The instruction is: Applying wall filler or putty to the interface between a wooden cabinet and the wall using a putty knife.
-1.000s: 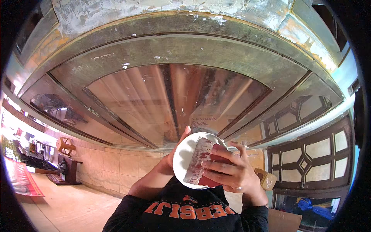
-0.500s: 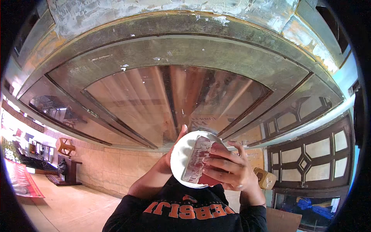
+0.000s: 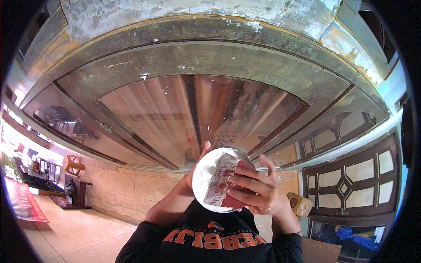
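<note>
Large weathered wooden door frame (image 3: 210, 57) across the whole upper field, from 9 through 12 to 3 o'clock; paint worn, greenish and tan. Glossy brown panel (image 3: 197, 118) set inside it at centre, throwing back pale streaks.

Dark panelled door with pale panes (image 3: 351, 175) at 4 o'clock. Tiled wall and floor at 8 o'clock, with a red banner (image 3: 24, 201) at the rim and a wooden stool (image 3: 72, 164) on a dark stand.

Black shirt with orange lettering (image 3: 210, 241) at 6 o'clock, both forearms rising from it.

Hands close together just below centre. Left hand (image 3: 190, 179) clamped on a white round dish (image 3: 204, 175), thumb up over its top edge. Right hand (image 3: 263, 197) wrapped around a flat-bladed scraper (image 3: 221, 182) with a reddish grip, blade laid across the dish face and smeared white. Dish and scraper both raised in front of the lower edge of the panel, not touching the door.

Small tan object (image 3: 300, 204) just past the right wrist at 5 o'clock; kind unclear.

White filler patches (image 3: 184, 8) thick along the frame's top at 12 o'clock; only scattered flecks on the bands lower down. Judged part-way: upper edge covered, lower mouldings mostly bare, blade loaded and off the wood.
</note>
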The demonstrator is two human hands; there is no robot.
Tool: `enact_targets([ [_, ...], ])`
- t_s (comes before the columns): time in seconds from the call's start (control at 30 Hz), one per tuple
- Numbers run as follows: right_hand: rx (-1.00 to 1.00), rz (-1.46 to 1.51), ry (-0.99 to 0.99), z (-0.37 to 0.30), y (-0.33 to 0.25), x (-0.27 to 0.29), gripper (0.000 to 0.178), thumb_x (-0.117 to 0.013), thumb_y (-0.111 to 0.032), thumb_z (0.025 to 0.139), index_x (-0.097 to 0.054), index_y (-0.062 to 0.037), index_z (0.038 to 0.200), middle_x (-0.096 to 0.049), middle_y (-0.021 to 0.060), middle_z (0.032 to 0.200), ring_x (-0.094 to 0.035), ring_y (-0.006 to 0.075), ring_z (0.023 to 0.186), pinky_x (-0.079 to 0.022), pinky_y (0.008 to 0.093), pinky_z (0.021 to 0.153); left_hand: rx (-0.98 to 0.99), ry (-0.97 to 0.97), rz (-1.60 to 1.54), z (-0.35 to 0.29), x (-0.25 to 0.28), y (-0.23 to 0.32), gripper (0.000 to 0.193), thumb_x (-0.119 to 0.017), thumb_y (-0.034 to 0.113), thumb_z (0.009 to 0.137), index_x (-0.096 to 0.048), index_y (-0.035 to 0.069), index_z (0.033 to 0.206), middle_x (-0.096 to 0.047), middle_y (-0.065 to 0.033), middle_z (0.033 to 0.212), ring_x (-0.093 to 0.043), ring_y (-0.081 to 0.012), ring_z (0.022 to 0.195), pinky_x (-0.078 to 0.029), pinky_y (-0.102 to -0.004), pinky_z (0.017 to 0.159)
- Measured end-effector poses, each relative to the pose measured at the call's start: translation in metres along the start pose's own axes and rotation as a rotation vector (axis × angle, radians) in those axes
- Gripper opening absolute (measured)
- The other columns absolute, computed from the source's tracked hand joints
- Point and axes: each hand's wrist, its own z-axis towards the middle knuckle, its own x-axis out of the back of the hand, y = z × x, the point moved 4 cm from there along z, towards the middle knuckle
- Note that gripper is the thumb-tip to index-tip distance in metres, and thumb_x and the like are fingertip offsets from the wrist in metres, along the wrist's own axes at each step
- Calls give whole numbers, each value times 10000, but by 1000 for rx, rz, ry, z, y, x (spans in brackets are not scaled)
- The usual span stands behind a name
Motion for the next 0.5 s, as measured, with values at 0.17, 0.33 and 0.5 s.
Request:
enact_targets([
  [0.17,-57,227,350,-1,18,10,330,-661,-303,891,-784,-119,1136,-738,123,1208,-667,355,1216,-265,628,1187,-126,59,143,-3,-2,16,921,-404,784,946,-483,53,1501,-532,-179,1505,-538,-344,1352,-400,-505,1156],
  [0.33,-389,1023,635,-19,43,-14,358,-657,50,899,-657,72,1257,-712,220,1224,-678,326,1174,-491,478,1051,-191,-139,72,-5,6,25,898,-394,777,956,-557,39,1439,-608,-145,1432,-581,-319,1310,-411,-495,1151],
  [0.5,-334,1441,843,-25,63,-33,322,-601,43,914,-609,54,1236,-691,170,1190,-701,290,1068,-543,533,1011,-219,-69,25,-7,21,30,839,-407,744,975,-626,36,1369,-688,-142,1313,-638,-296,1233,-444,-451,1121],
])
